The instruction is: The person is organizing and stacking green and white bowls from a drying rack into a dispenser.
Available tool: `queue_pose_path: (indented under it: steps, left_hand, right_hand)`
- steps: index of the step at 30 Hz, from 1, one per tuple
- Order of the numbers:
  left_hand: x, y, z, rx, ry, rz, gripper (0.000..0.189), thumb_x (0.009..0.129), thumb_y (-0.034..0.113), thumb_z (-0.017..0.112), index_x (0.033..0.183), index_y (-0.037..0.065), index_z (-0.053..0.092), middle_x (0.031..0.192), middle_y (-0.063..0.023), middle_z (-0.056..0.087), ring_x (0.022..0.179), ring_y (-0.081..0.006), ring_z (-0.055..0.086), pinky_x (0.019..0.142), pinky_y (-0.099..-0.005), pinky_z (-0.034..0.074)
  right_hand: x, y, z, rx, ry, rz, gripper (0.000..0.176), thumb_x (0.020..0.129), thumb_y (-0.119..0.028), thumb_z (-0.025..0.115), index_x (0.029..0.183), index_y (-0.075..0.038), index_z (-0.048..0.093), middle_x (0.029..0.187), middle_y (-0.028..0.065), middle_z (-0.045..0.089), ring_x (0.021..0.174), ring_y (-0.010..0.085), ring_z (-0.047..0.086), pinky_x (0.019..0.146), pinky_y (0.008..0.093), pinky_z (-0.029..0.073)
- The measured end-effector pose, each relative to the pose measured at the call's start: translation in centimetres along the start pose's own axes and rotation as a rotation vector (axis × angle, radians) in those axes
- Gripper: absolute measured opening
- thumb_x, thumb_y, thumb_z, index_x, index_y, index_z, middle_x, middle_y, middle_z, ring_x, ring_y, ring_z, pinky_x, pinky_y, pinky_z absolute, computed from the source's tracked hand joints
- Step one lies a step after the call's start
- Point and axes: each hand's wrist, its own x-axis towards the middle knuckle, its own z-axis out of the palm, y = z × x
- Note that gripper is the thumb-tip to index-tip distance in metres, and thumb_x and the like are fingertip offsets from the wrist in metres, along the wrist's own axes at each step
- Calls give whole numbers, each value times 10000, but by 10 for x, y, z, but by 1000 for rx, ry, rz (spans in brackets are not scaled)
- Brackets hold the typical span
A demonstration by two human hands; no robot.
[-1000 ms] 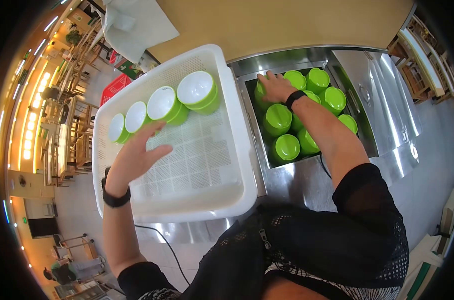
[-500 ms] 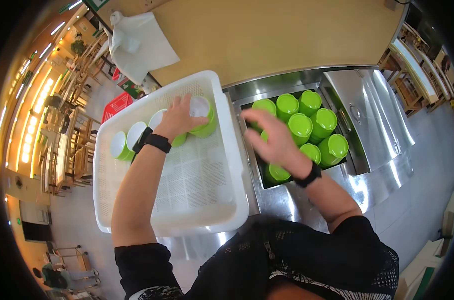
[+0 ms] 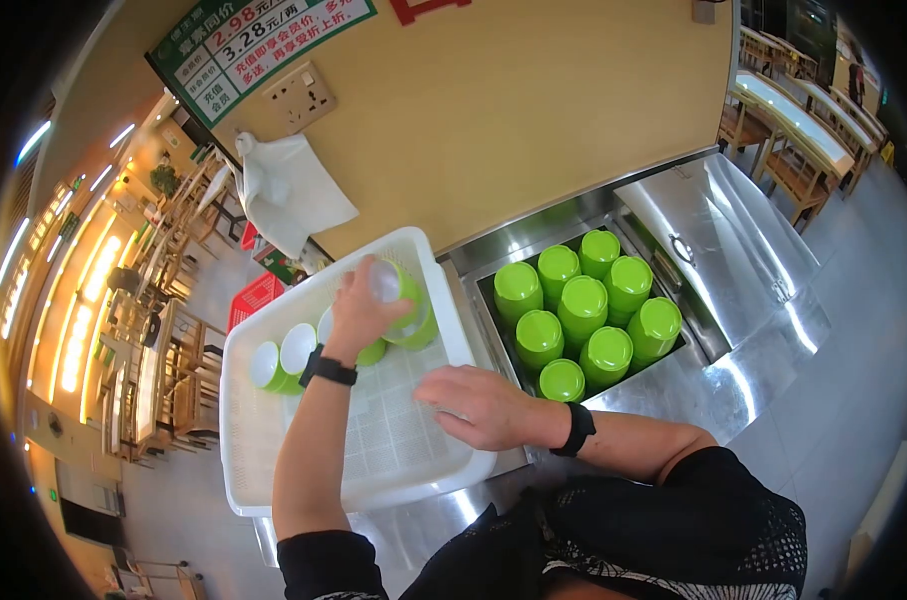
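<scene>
My left hand [image 3: 364, 312] is closed on a green cup with a white inside [image 3: 406, 284], at the far right corner of the white plastic basket [image 3: 461, 325]. Directly below it in the view is more green cup surface, partly hidden. To the left along the basket's far side stand further green cups [image 3: 298, 348], their white mouths showing; my left hand and wrist cover some of them. My right hand [image 3: 479, 405] hovers by the basket's right side, fingers stretched out and holding nothing. Several green cups [image 3: 584, 305] stand bottom up in the steel counter well [image 3: 498, 350].
A steel lid [image 3: 714, 250] lies right of the well on the metal counter. Behind rises a tan panel [image 3: 534, 120] with a socket [image 3: 299, 97] and a price sign. White plastic sheeting [image 3: 299, 190] hangs at the panel's left edge, near a red crate [image 3: 256, 300].
My right hand has moved left from above the counter well to the basket's side. My left hand now grips the cup, which looks lifted and tilted. The camera view has tipped upward.
</scene>
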Motion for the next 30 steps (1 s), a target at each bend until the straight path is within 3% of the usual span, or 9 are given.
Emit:
queue_pose_path:
  steps: [2,3,5,6,8,9,13,30]
  left_hand:
    - [-10,-1,-19,-325,198,137,958,734,344,809,1521,53,347,1359,-247,518,1280,-385,529,1063,-474,439]
    - [-20,2,-30,-321,202,140,958,734,344,809,1521,53,347,1359,-247,518,1280,-385,529,1063,-474,439]
    - [-53,28,-66,-766,-5,1,871,803,237,766,1514,-1,323,1362,-204,522,1236,-289,564,1051,-401,458]
    - [-66,33,-74,-761,0,1,871,803,237,766,1514,-1,323,1362,-204,522,1236,-289,564,1051,-401,458]
    - [-91,39,-80,-1088,-179,35,819,849,223,719,1519,-2,305,1382,-180,512,1199,-245,581,1040,-370,460]
    - [-102,42,-80,-1163,-243,32,817,852,225,687,1533,14,289,1409,-177,501,1244,-256,546,1075,-380,422]
    - [-126,58,-77,-1265,-282,84,803,849,252,661,1533,25,307,1432,-159,491,1347,-254,450,1139,-381,337]
    - [-121,54,-36,-1458,-377,17,645,952,309,593,1483,-2,401,1391,-117,533,1289,-207,504,1087,-355,397]
  right_hand:
    - [-1,-3,-3,76,29,142,483,860,-115,679,1307,-21,523,1317,202,516,1182,395,547,941,434,502]
    - [1,-4,-3,75,33,136,483,860,-115,679,1307,-21,523,1317,202,516,1182,395,547,941,434,502]
    - [5,-7,-6,259,135,265,689,841,-165,738,1430,-32,405,1471,236,347,1312,441,432,1012,459,471]
    - [9,-8,-10,262,136,259,689,841,-165,738,1430,-32,405,1471,236,347,1312,441,432,1012,459,471]
    - [18,-11,-21,-42,178,132,837,793,-190,798,1479,-54,337,1509,256,282,1340,471,388,1051,490,443]
    - [22,-11,-23,-41,179,130,837,793,-190,798,1479,-54,337,1509,256,282,1340,471,388,1051,490,443]
    - [27,-15,-27,-61,88,96,945,735,-214,856,1491,-56,310,1504,260,292,1326,486,397,1067,488,434]
    - [8,-4,-22,-29,198,136,1046,674,-222,911,1487,-26,283,1496,265,338,1371,453,394,1131,476,374]
